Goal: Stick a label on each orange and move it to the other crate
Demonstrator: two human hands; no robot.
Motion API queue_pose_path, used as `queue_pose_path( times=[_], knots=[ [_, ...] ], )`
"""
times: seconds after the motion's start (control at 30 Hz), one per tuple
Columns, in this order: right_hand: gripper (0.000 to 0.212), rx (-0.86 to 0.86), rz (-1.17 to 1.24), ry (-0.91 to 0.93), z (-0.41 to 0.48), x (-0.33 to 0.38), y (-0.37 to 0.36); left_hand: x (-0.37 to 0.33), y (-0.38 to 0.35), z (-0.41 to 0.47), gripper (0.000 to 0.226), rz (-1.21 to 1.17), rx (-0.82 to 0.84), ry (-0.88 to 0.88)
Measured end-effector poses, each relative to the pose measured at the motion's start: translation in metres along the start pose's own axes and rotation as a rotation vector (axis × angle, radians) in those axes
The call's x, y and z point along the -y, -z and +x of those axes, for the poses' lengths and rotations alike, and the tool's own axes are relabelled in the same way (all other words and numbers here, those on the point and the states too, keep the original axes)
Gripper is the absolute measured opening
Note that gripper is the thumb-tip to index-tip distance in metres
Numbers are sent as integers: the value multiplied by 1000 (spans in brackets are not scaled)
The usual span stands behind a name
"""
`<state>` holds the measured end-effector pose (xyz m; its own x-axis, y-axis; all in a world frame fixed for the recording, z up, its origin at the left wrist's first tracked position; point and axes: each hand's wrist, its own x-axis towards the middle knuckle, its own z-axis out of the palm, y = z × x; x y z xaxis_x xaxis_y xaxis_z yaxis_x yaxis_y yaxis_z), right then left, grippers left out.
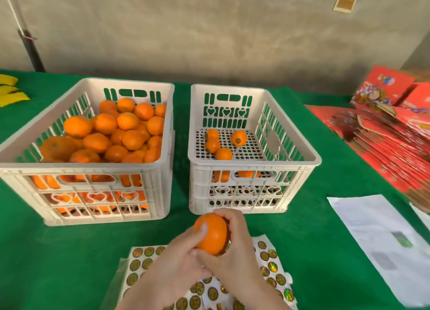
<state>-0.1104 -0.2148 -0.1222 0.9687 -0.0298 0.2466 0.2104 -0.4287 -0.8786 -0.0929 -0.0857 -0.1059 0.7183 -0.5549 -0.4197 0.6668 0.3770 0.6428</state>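
White plastic crates (97, 170) sit on matt green cloth (69, 251); the sticker sheet (139, 260) gleams holographic, the orange (213, 234) smooth.

I see a green table (69, 251) carrying a near-empty crate (251, 165); full crate (93, 166) just left of it, sticker sheet (139, 260) in front, paper (377, 240) and red cartons (384, 142) to its right.

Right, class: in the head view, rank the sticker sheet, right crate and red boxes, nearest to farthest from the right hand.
1. Sticker sheet, directly beneath the right hand.
2. Right crate, just ahead of it.
3. Red boxes, far right.
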Motion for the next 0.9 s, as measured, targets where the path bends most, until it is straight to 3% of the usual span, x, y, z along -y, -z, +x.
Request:
queue_pose_path(
  times=[0.07, 0.1, 0.2, 0.27, 0.4, 0.5, 0.6, 0.7, 0.8, 0.9],
  knots=[
    [62, 48, -32, -20, -11, -9, -7, 15, 4, 3, 78, -169, -17, 19],
    [64, 99, -36, -40, -14, -13, -9, 21, 10, 6, 75, -156, -66, 9],
    [72, 279, -20, -120, -8, -29, -5, 30, 23, 17, 31, -233, -325, 35],
    [64, 302, -48, -215, 8, -51, 5, 32, 36, 24, 21, -293, -377, 6],
    [39, 157, -341, -486, 48, -107, 32, 34, 49, 24, 50, -277, -453, -21],
    [41, 248, -499, -625, 62, -134, 41, 40, 58, 31, 37, -248, -491, 4],
    [45, 286, -595, -616, 68, -142, 42, 46, 67, 37, 43, -278, -554, 68],
    [45, 320, -539, -641, 72, -142, 39, 48, 71, 42, 42, -216, -589, 55],
    [37, 258, -329, -657, 69, -137, 41, 44, 71, 41, 65, -239, -608, 38],
    [30, 179, -77, -582, 61, -123, 53, 38, 69, 40, 93, -43, -630, -50]
  ],
)
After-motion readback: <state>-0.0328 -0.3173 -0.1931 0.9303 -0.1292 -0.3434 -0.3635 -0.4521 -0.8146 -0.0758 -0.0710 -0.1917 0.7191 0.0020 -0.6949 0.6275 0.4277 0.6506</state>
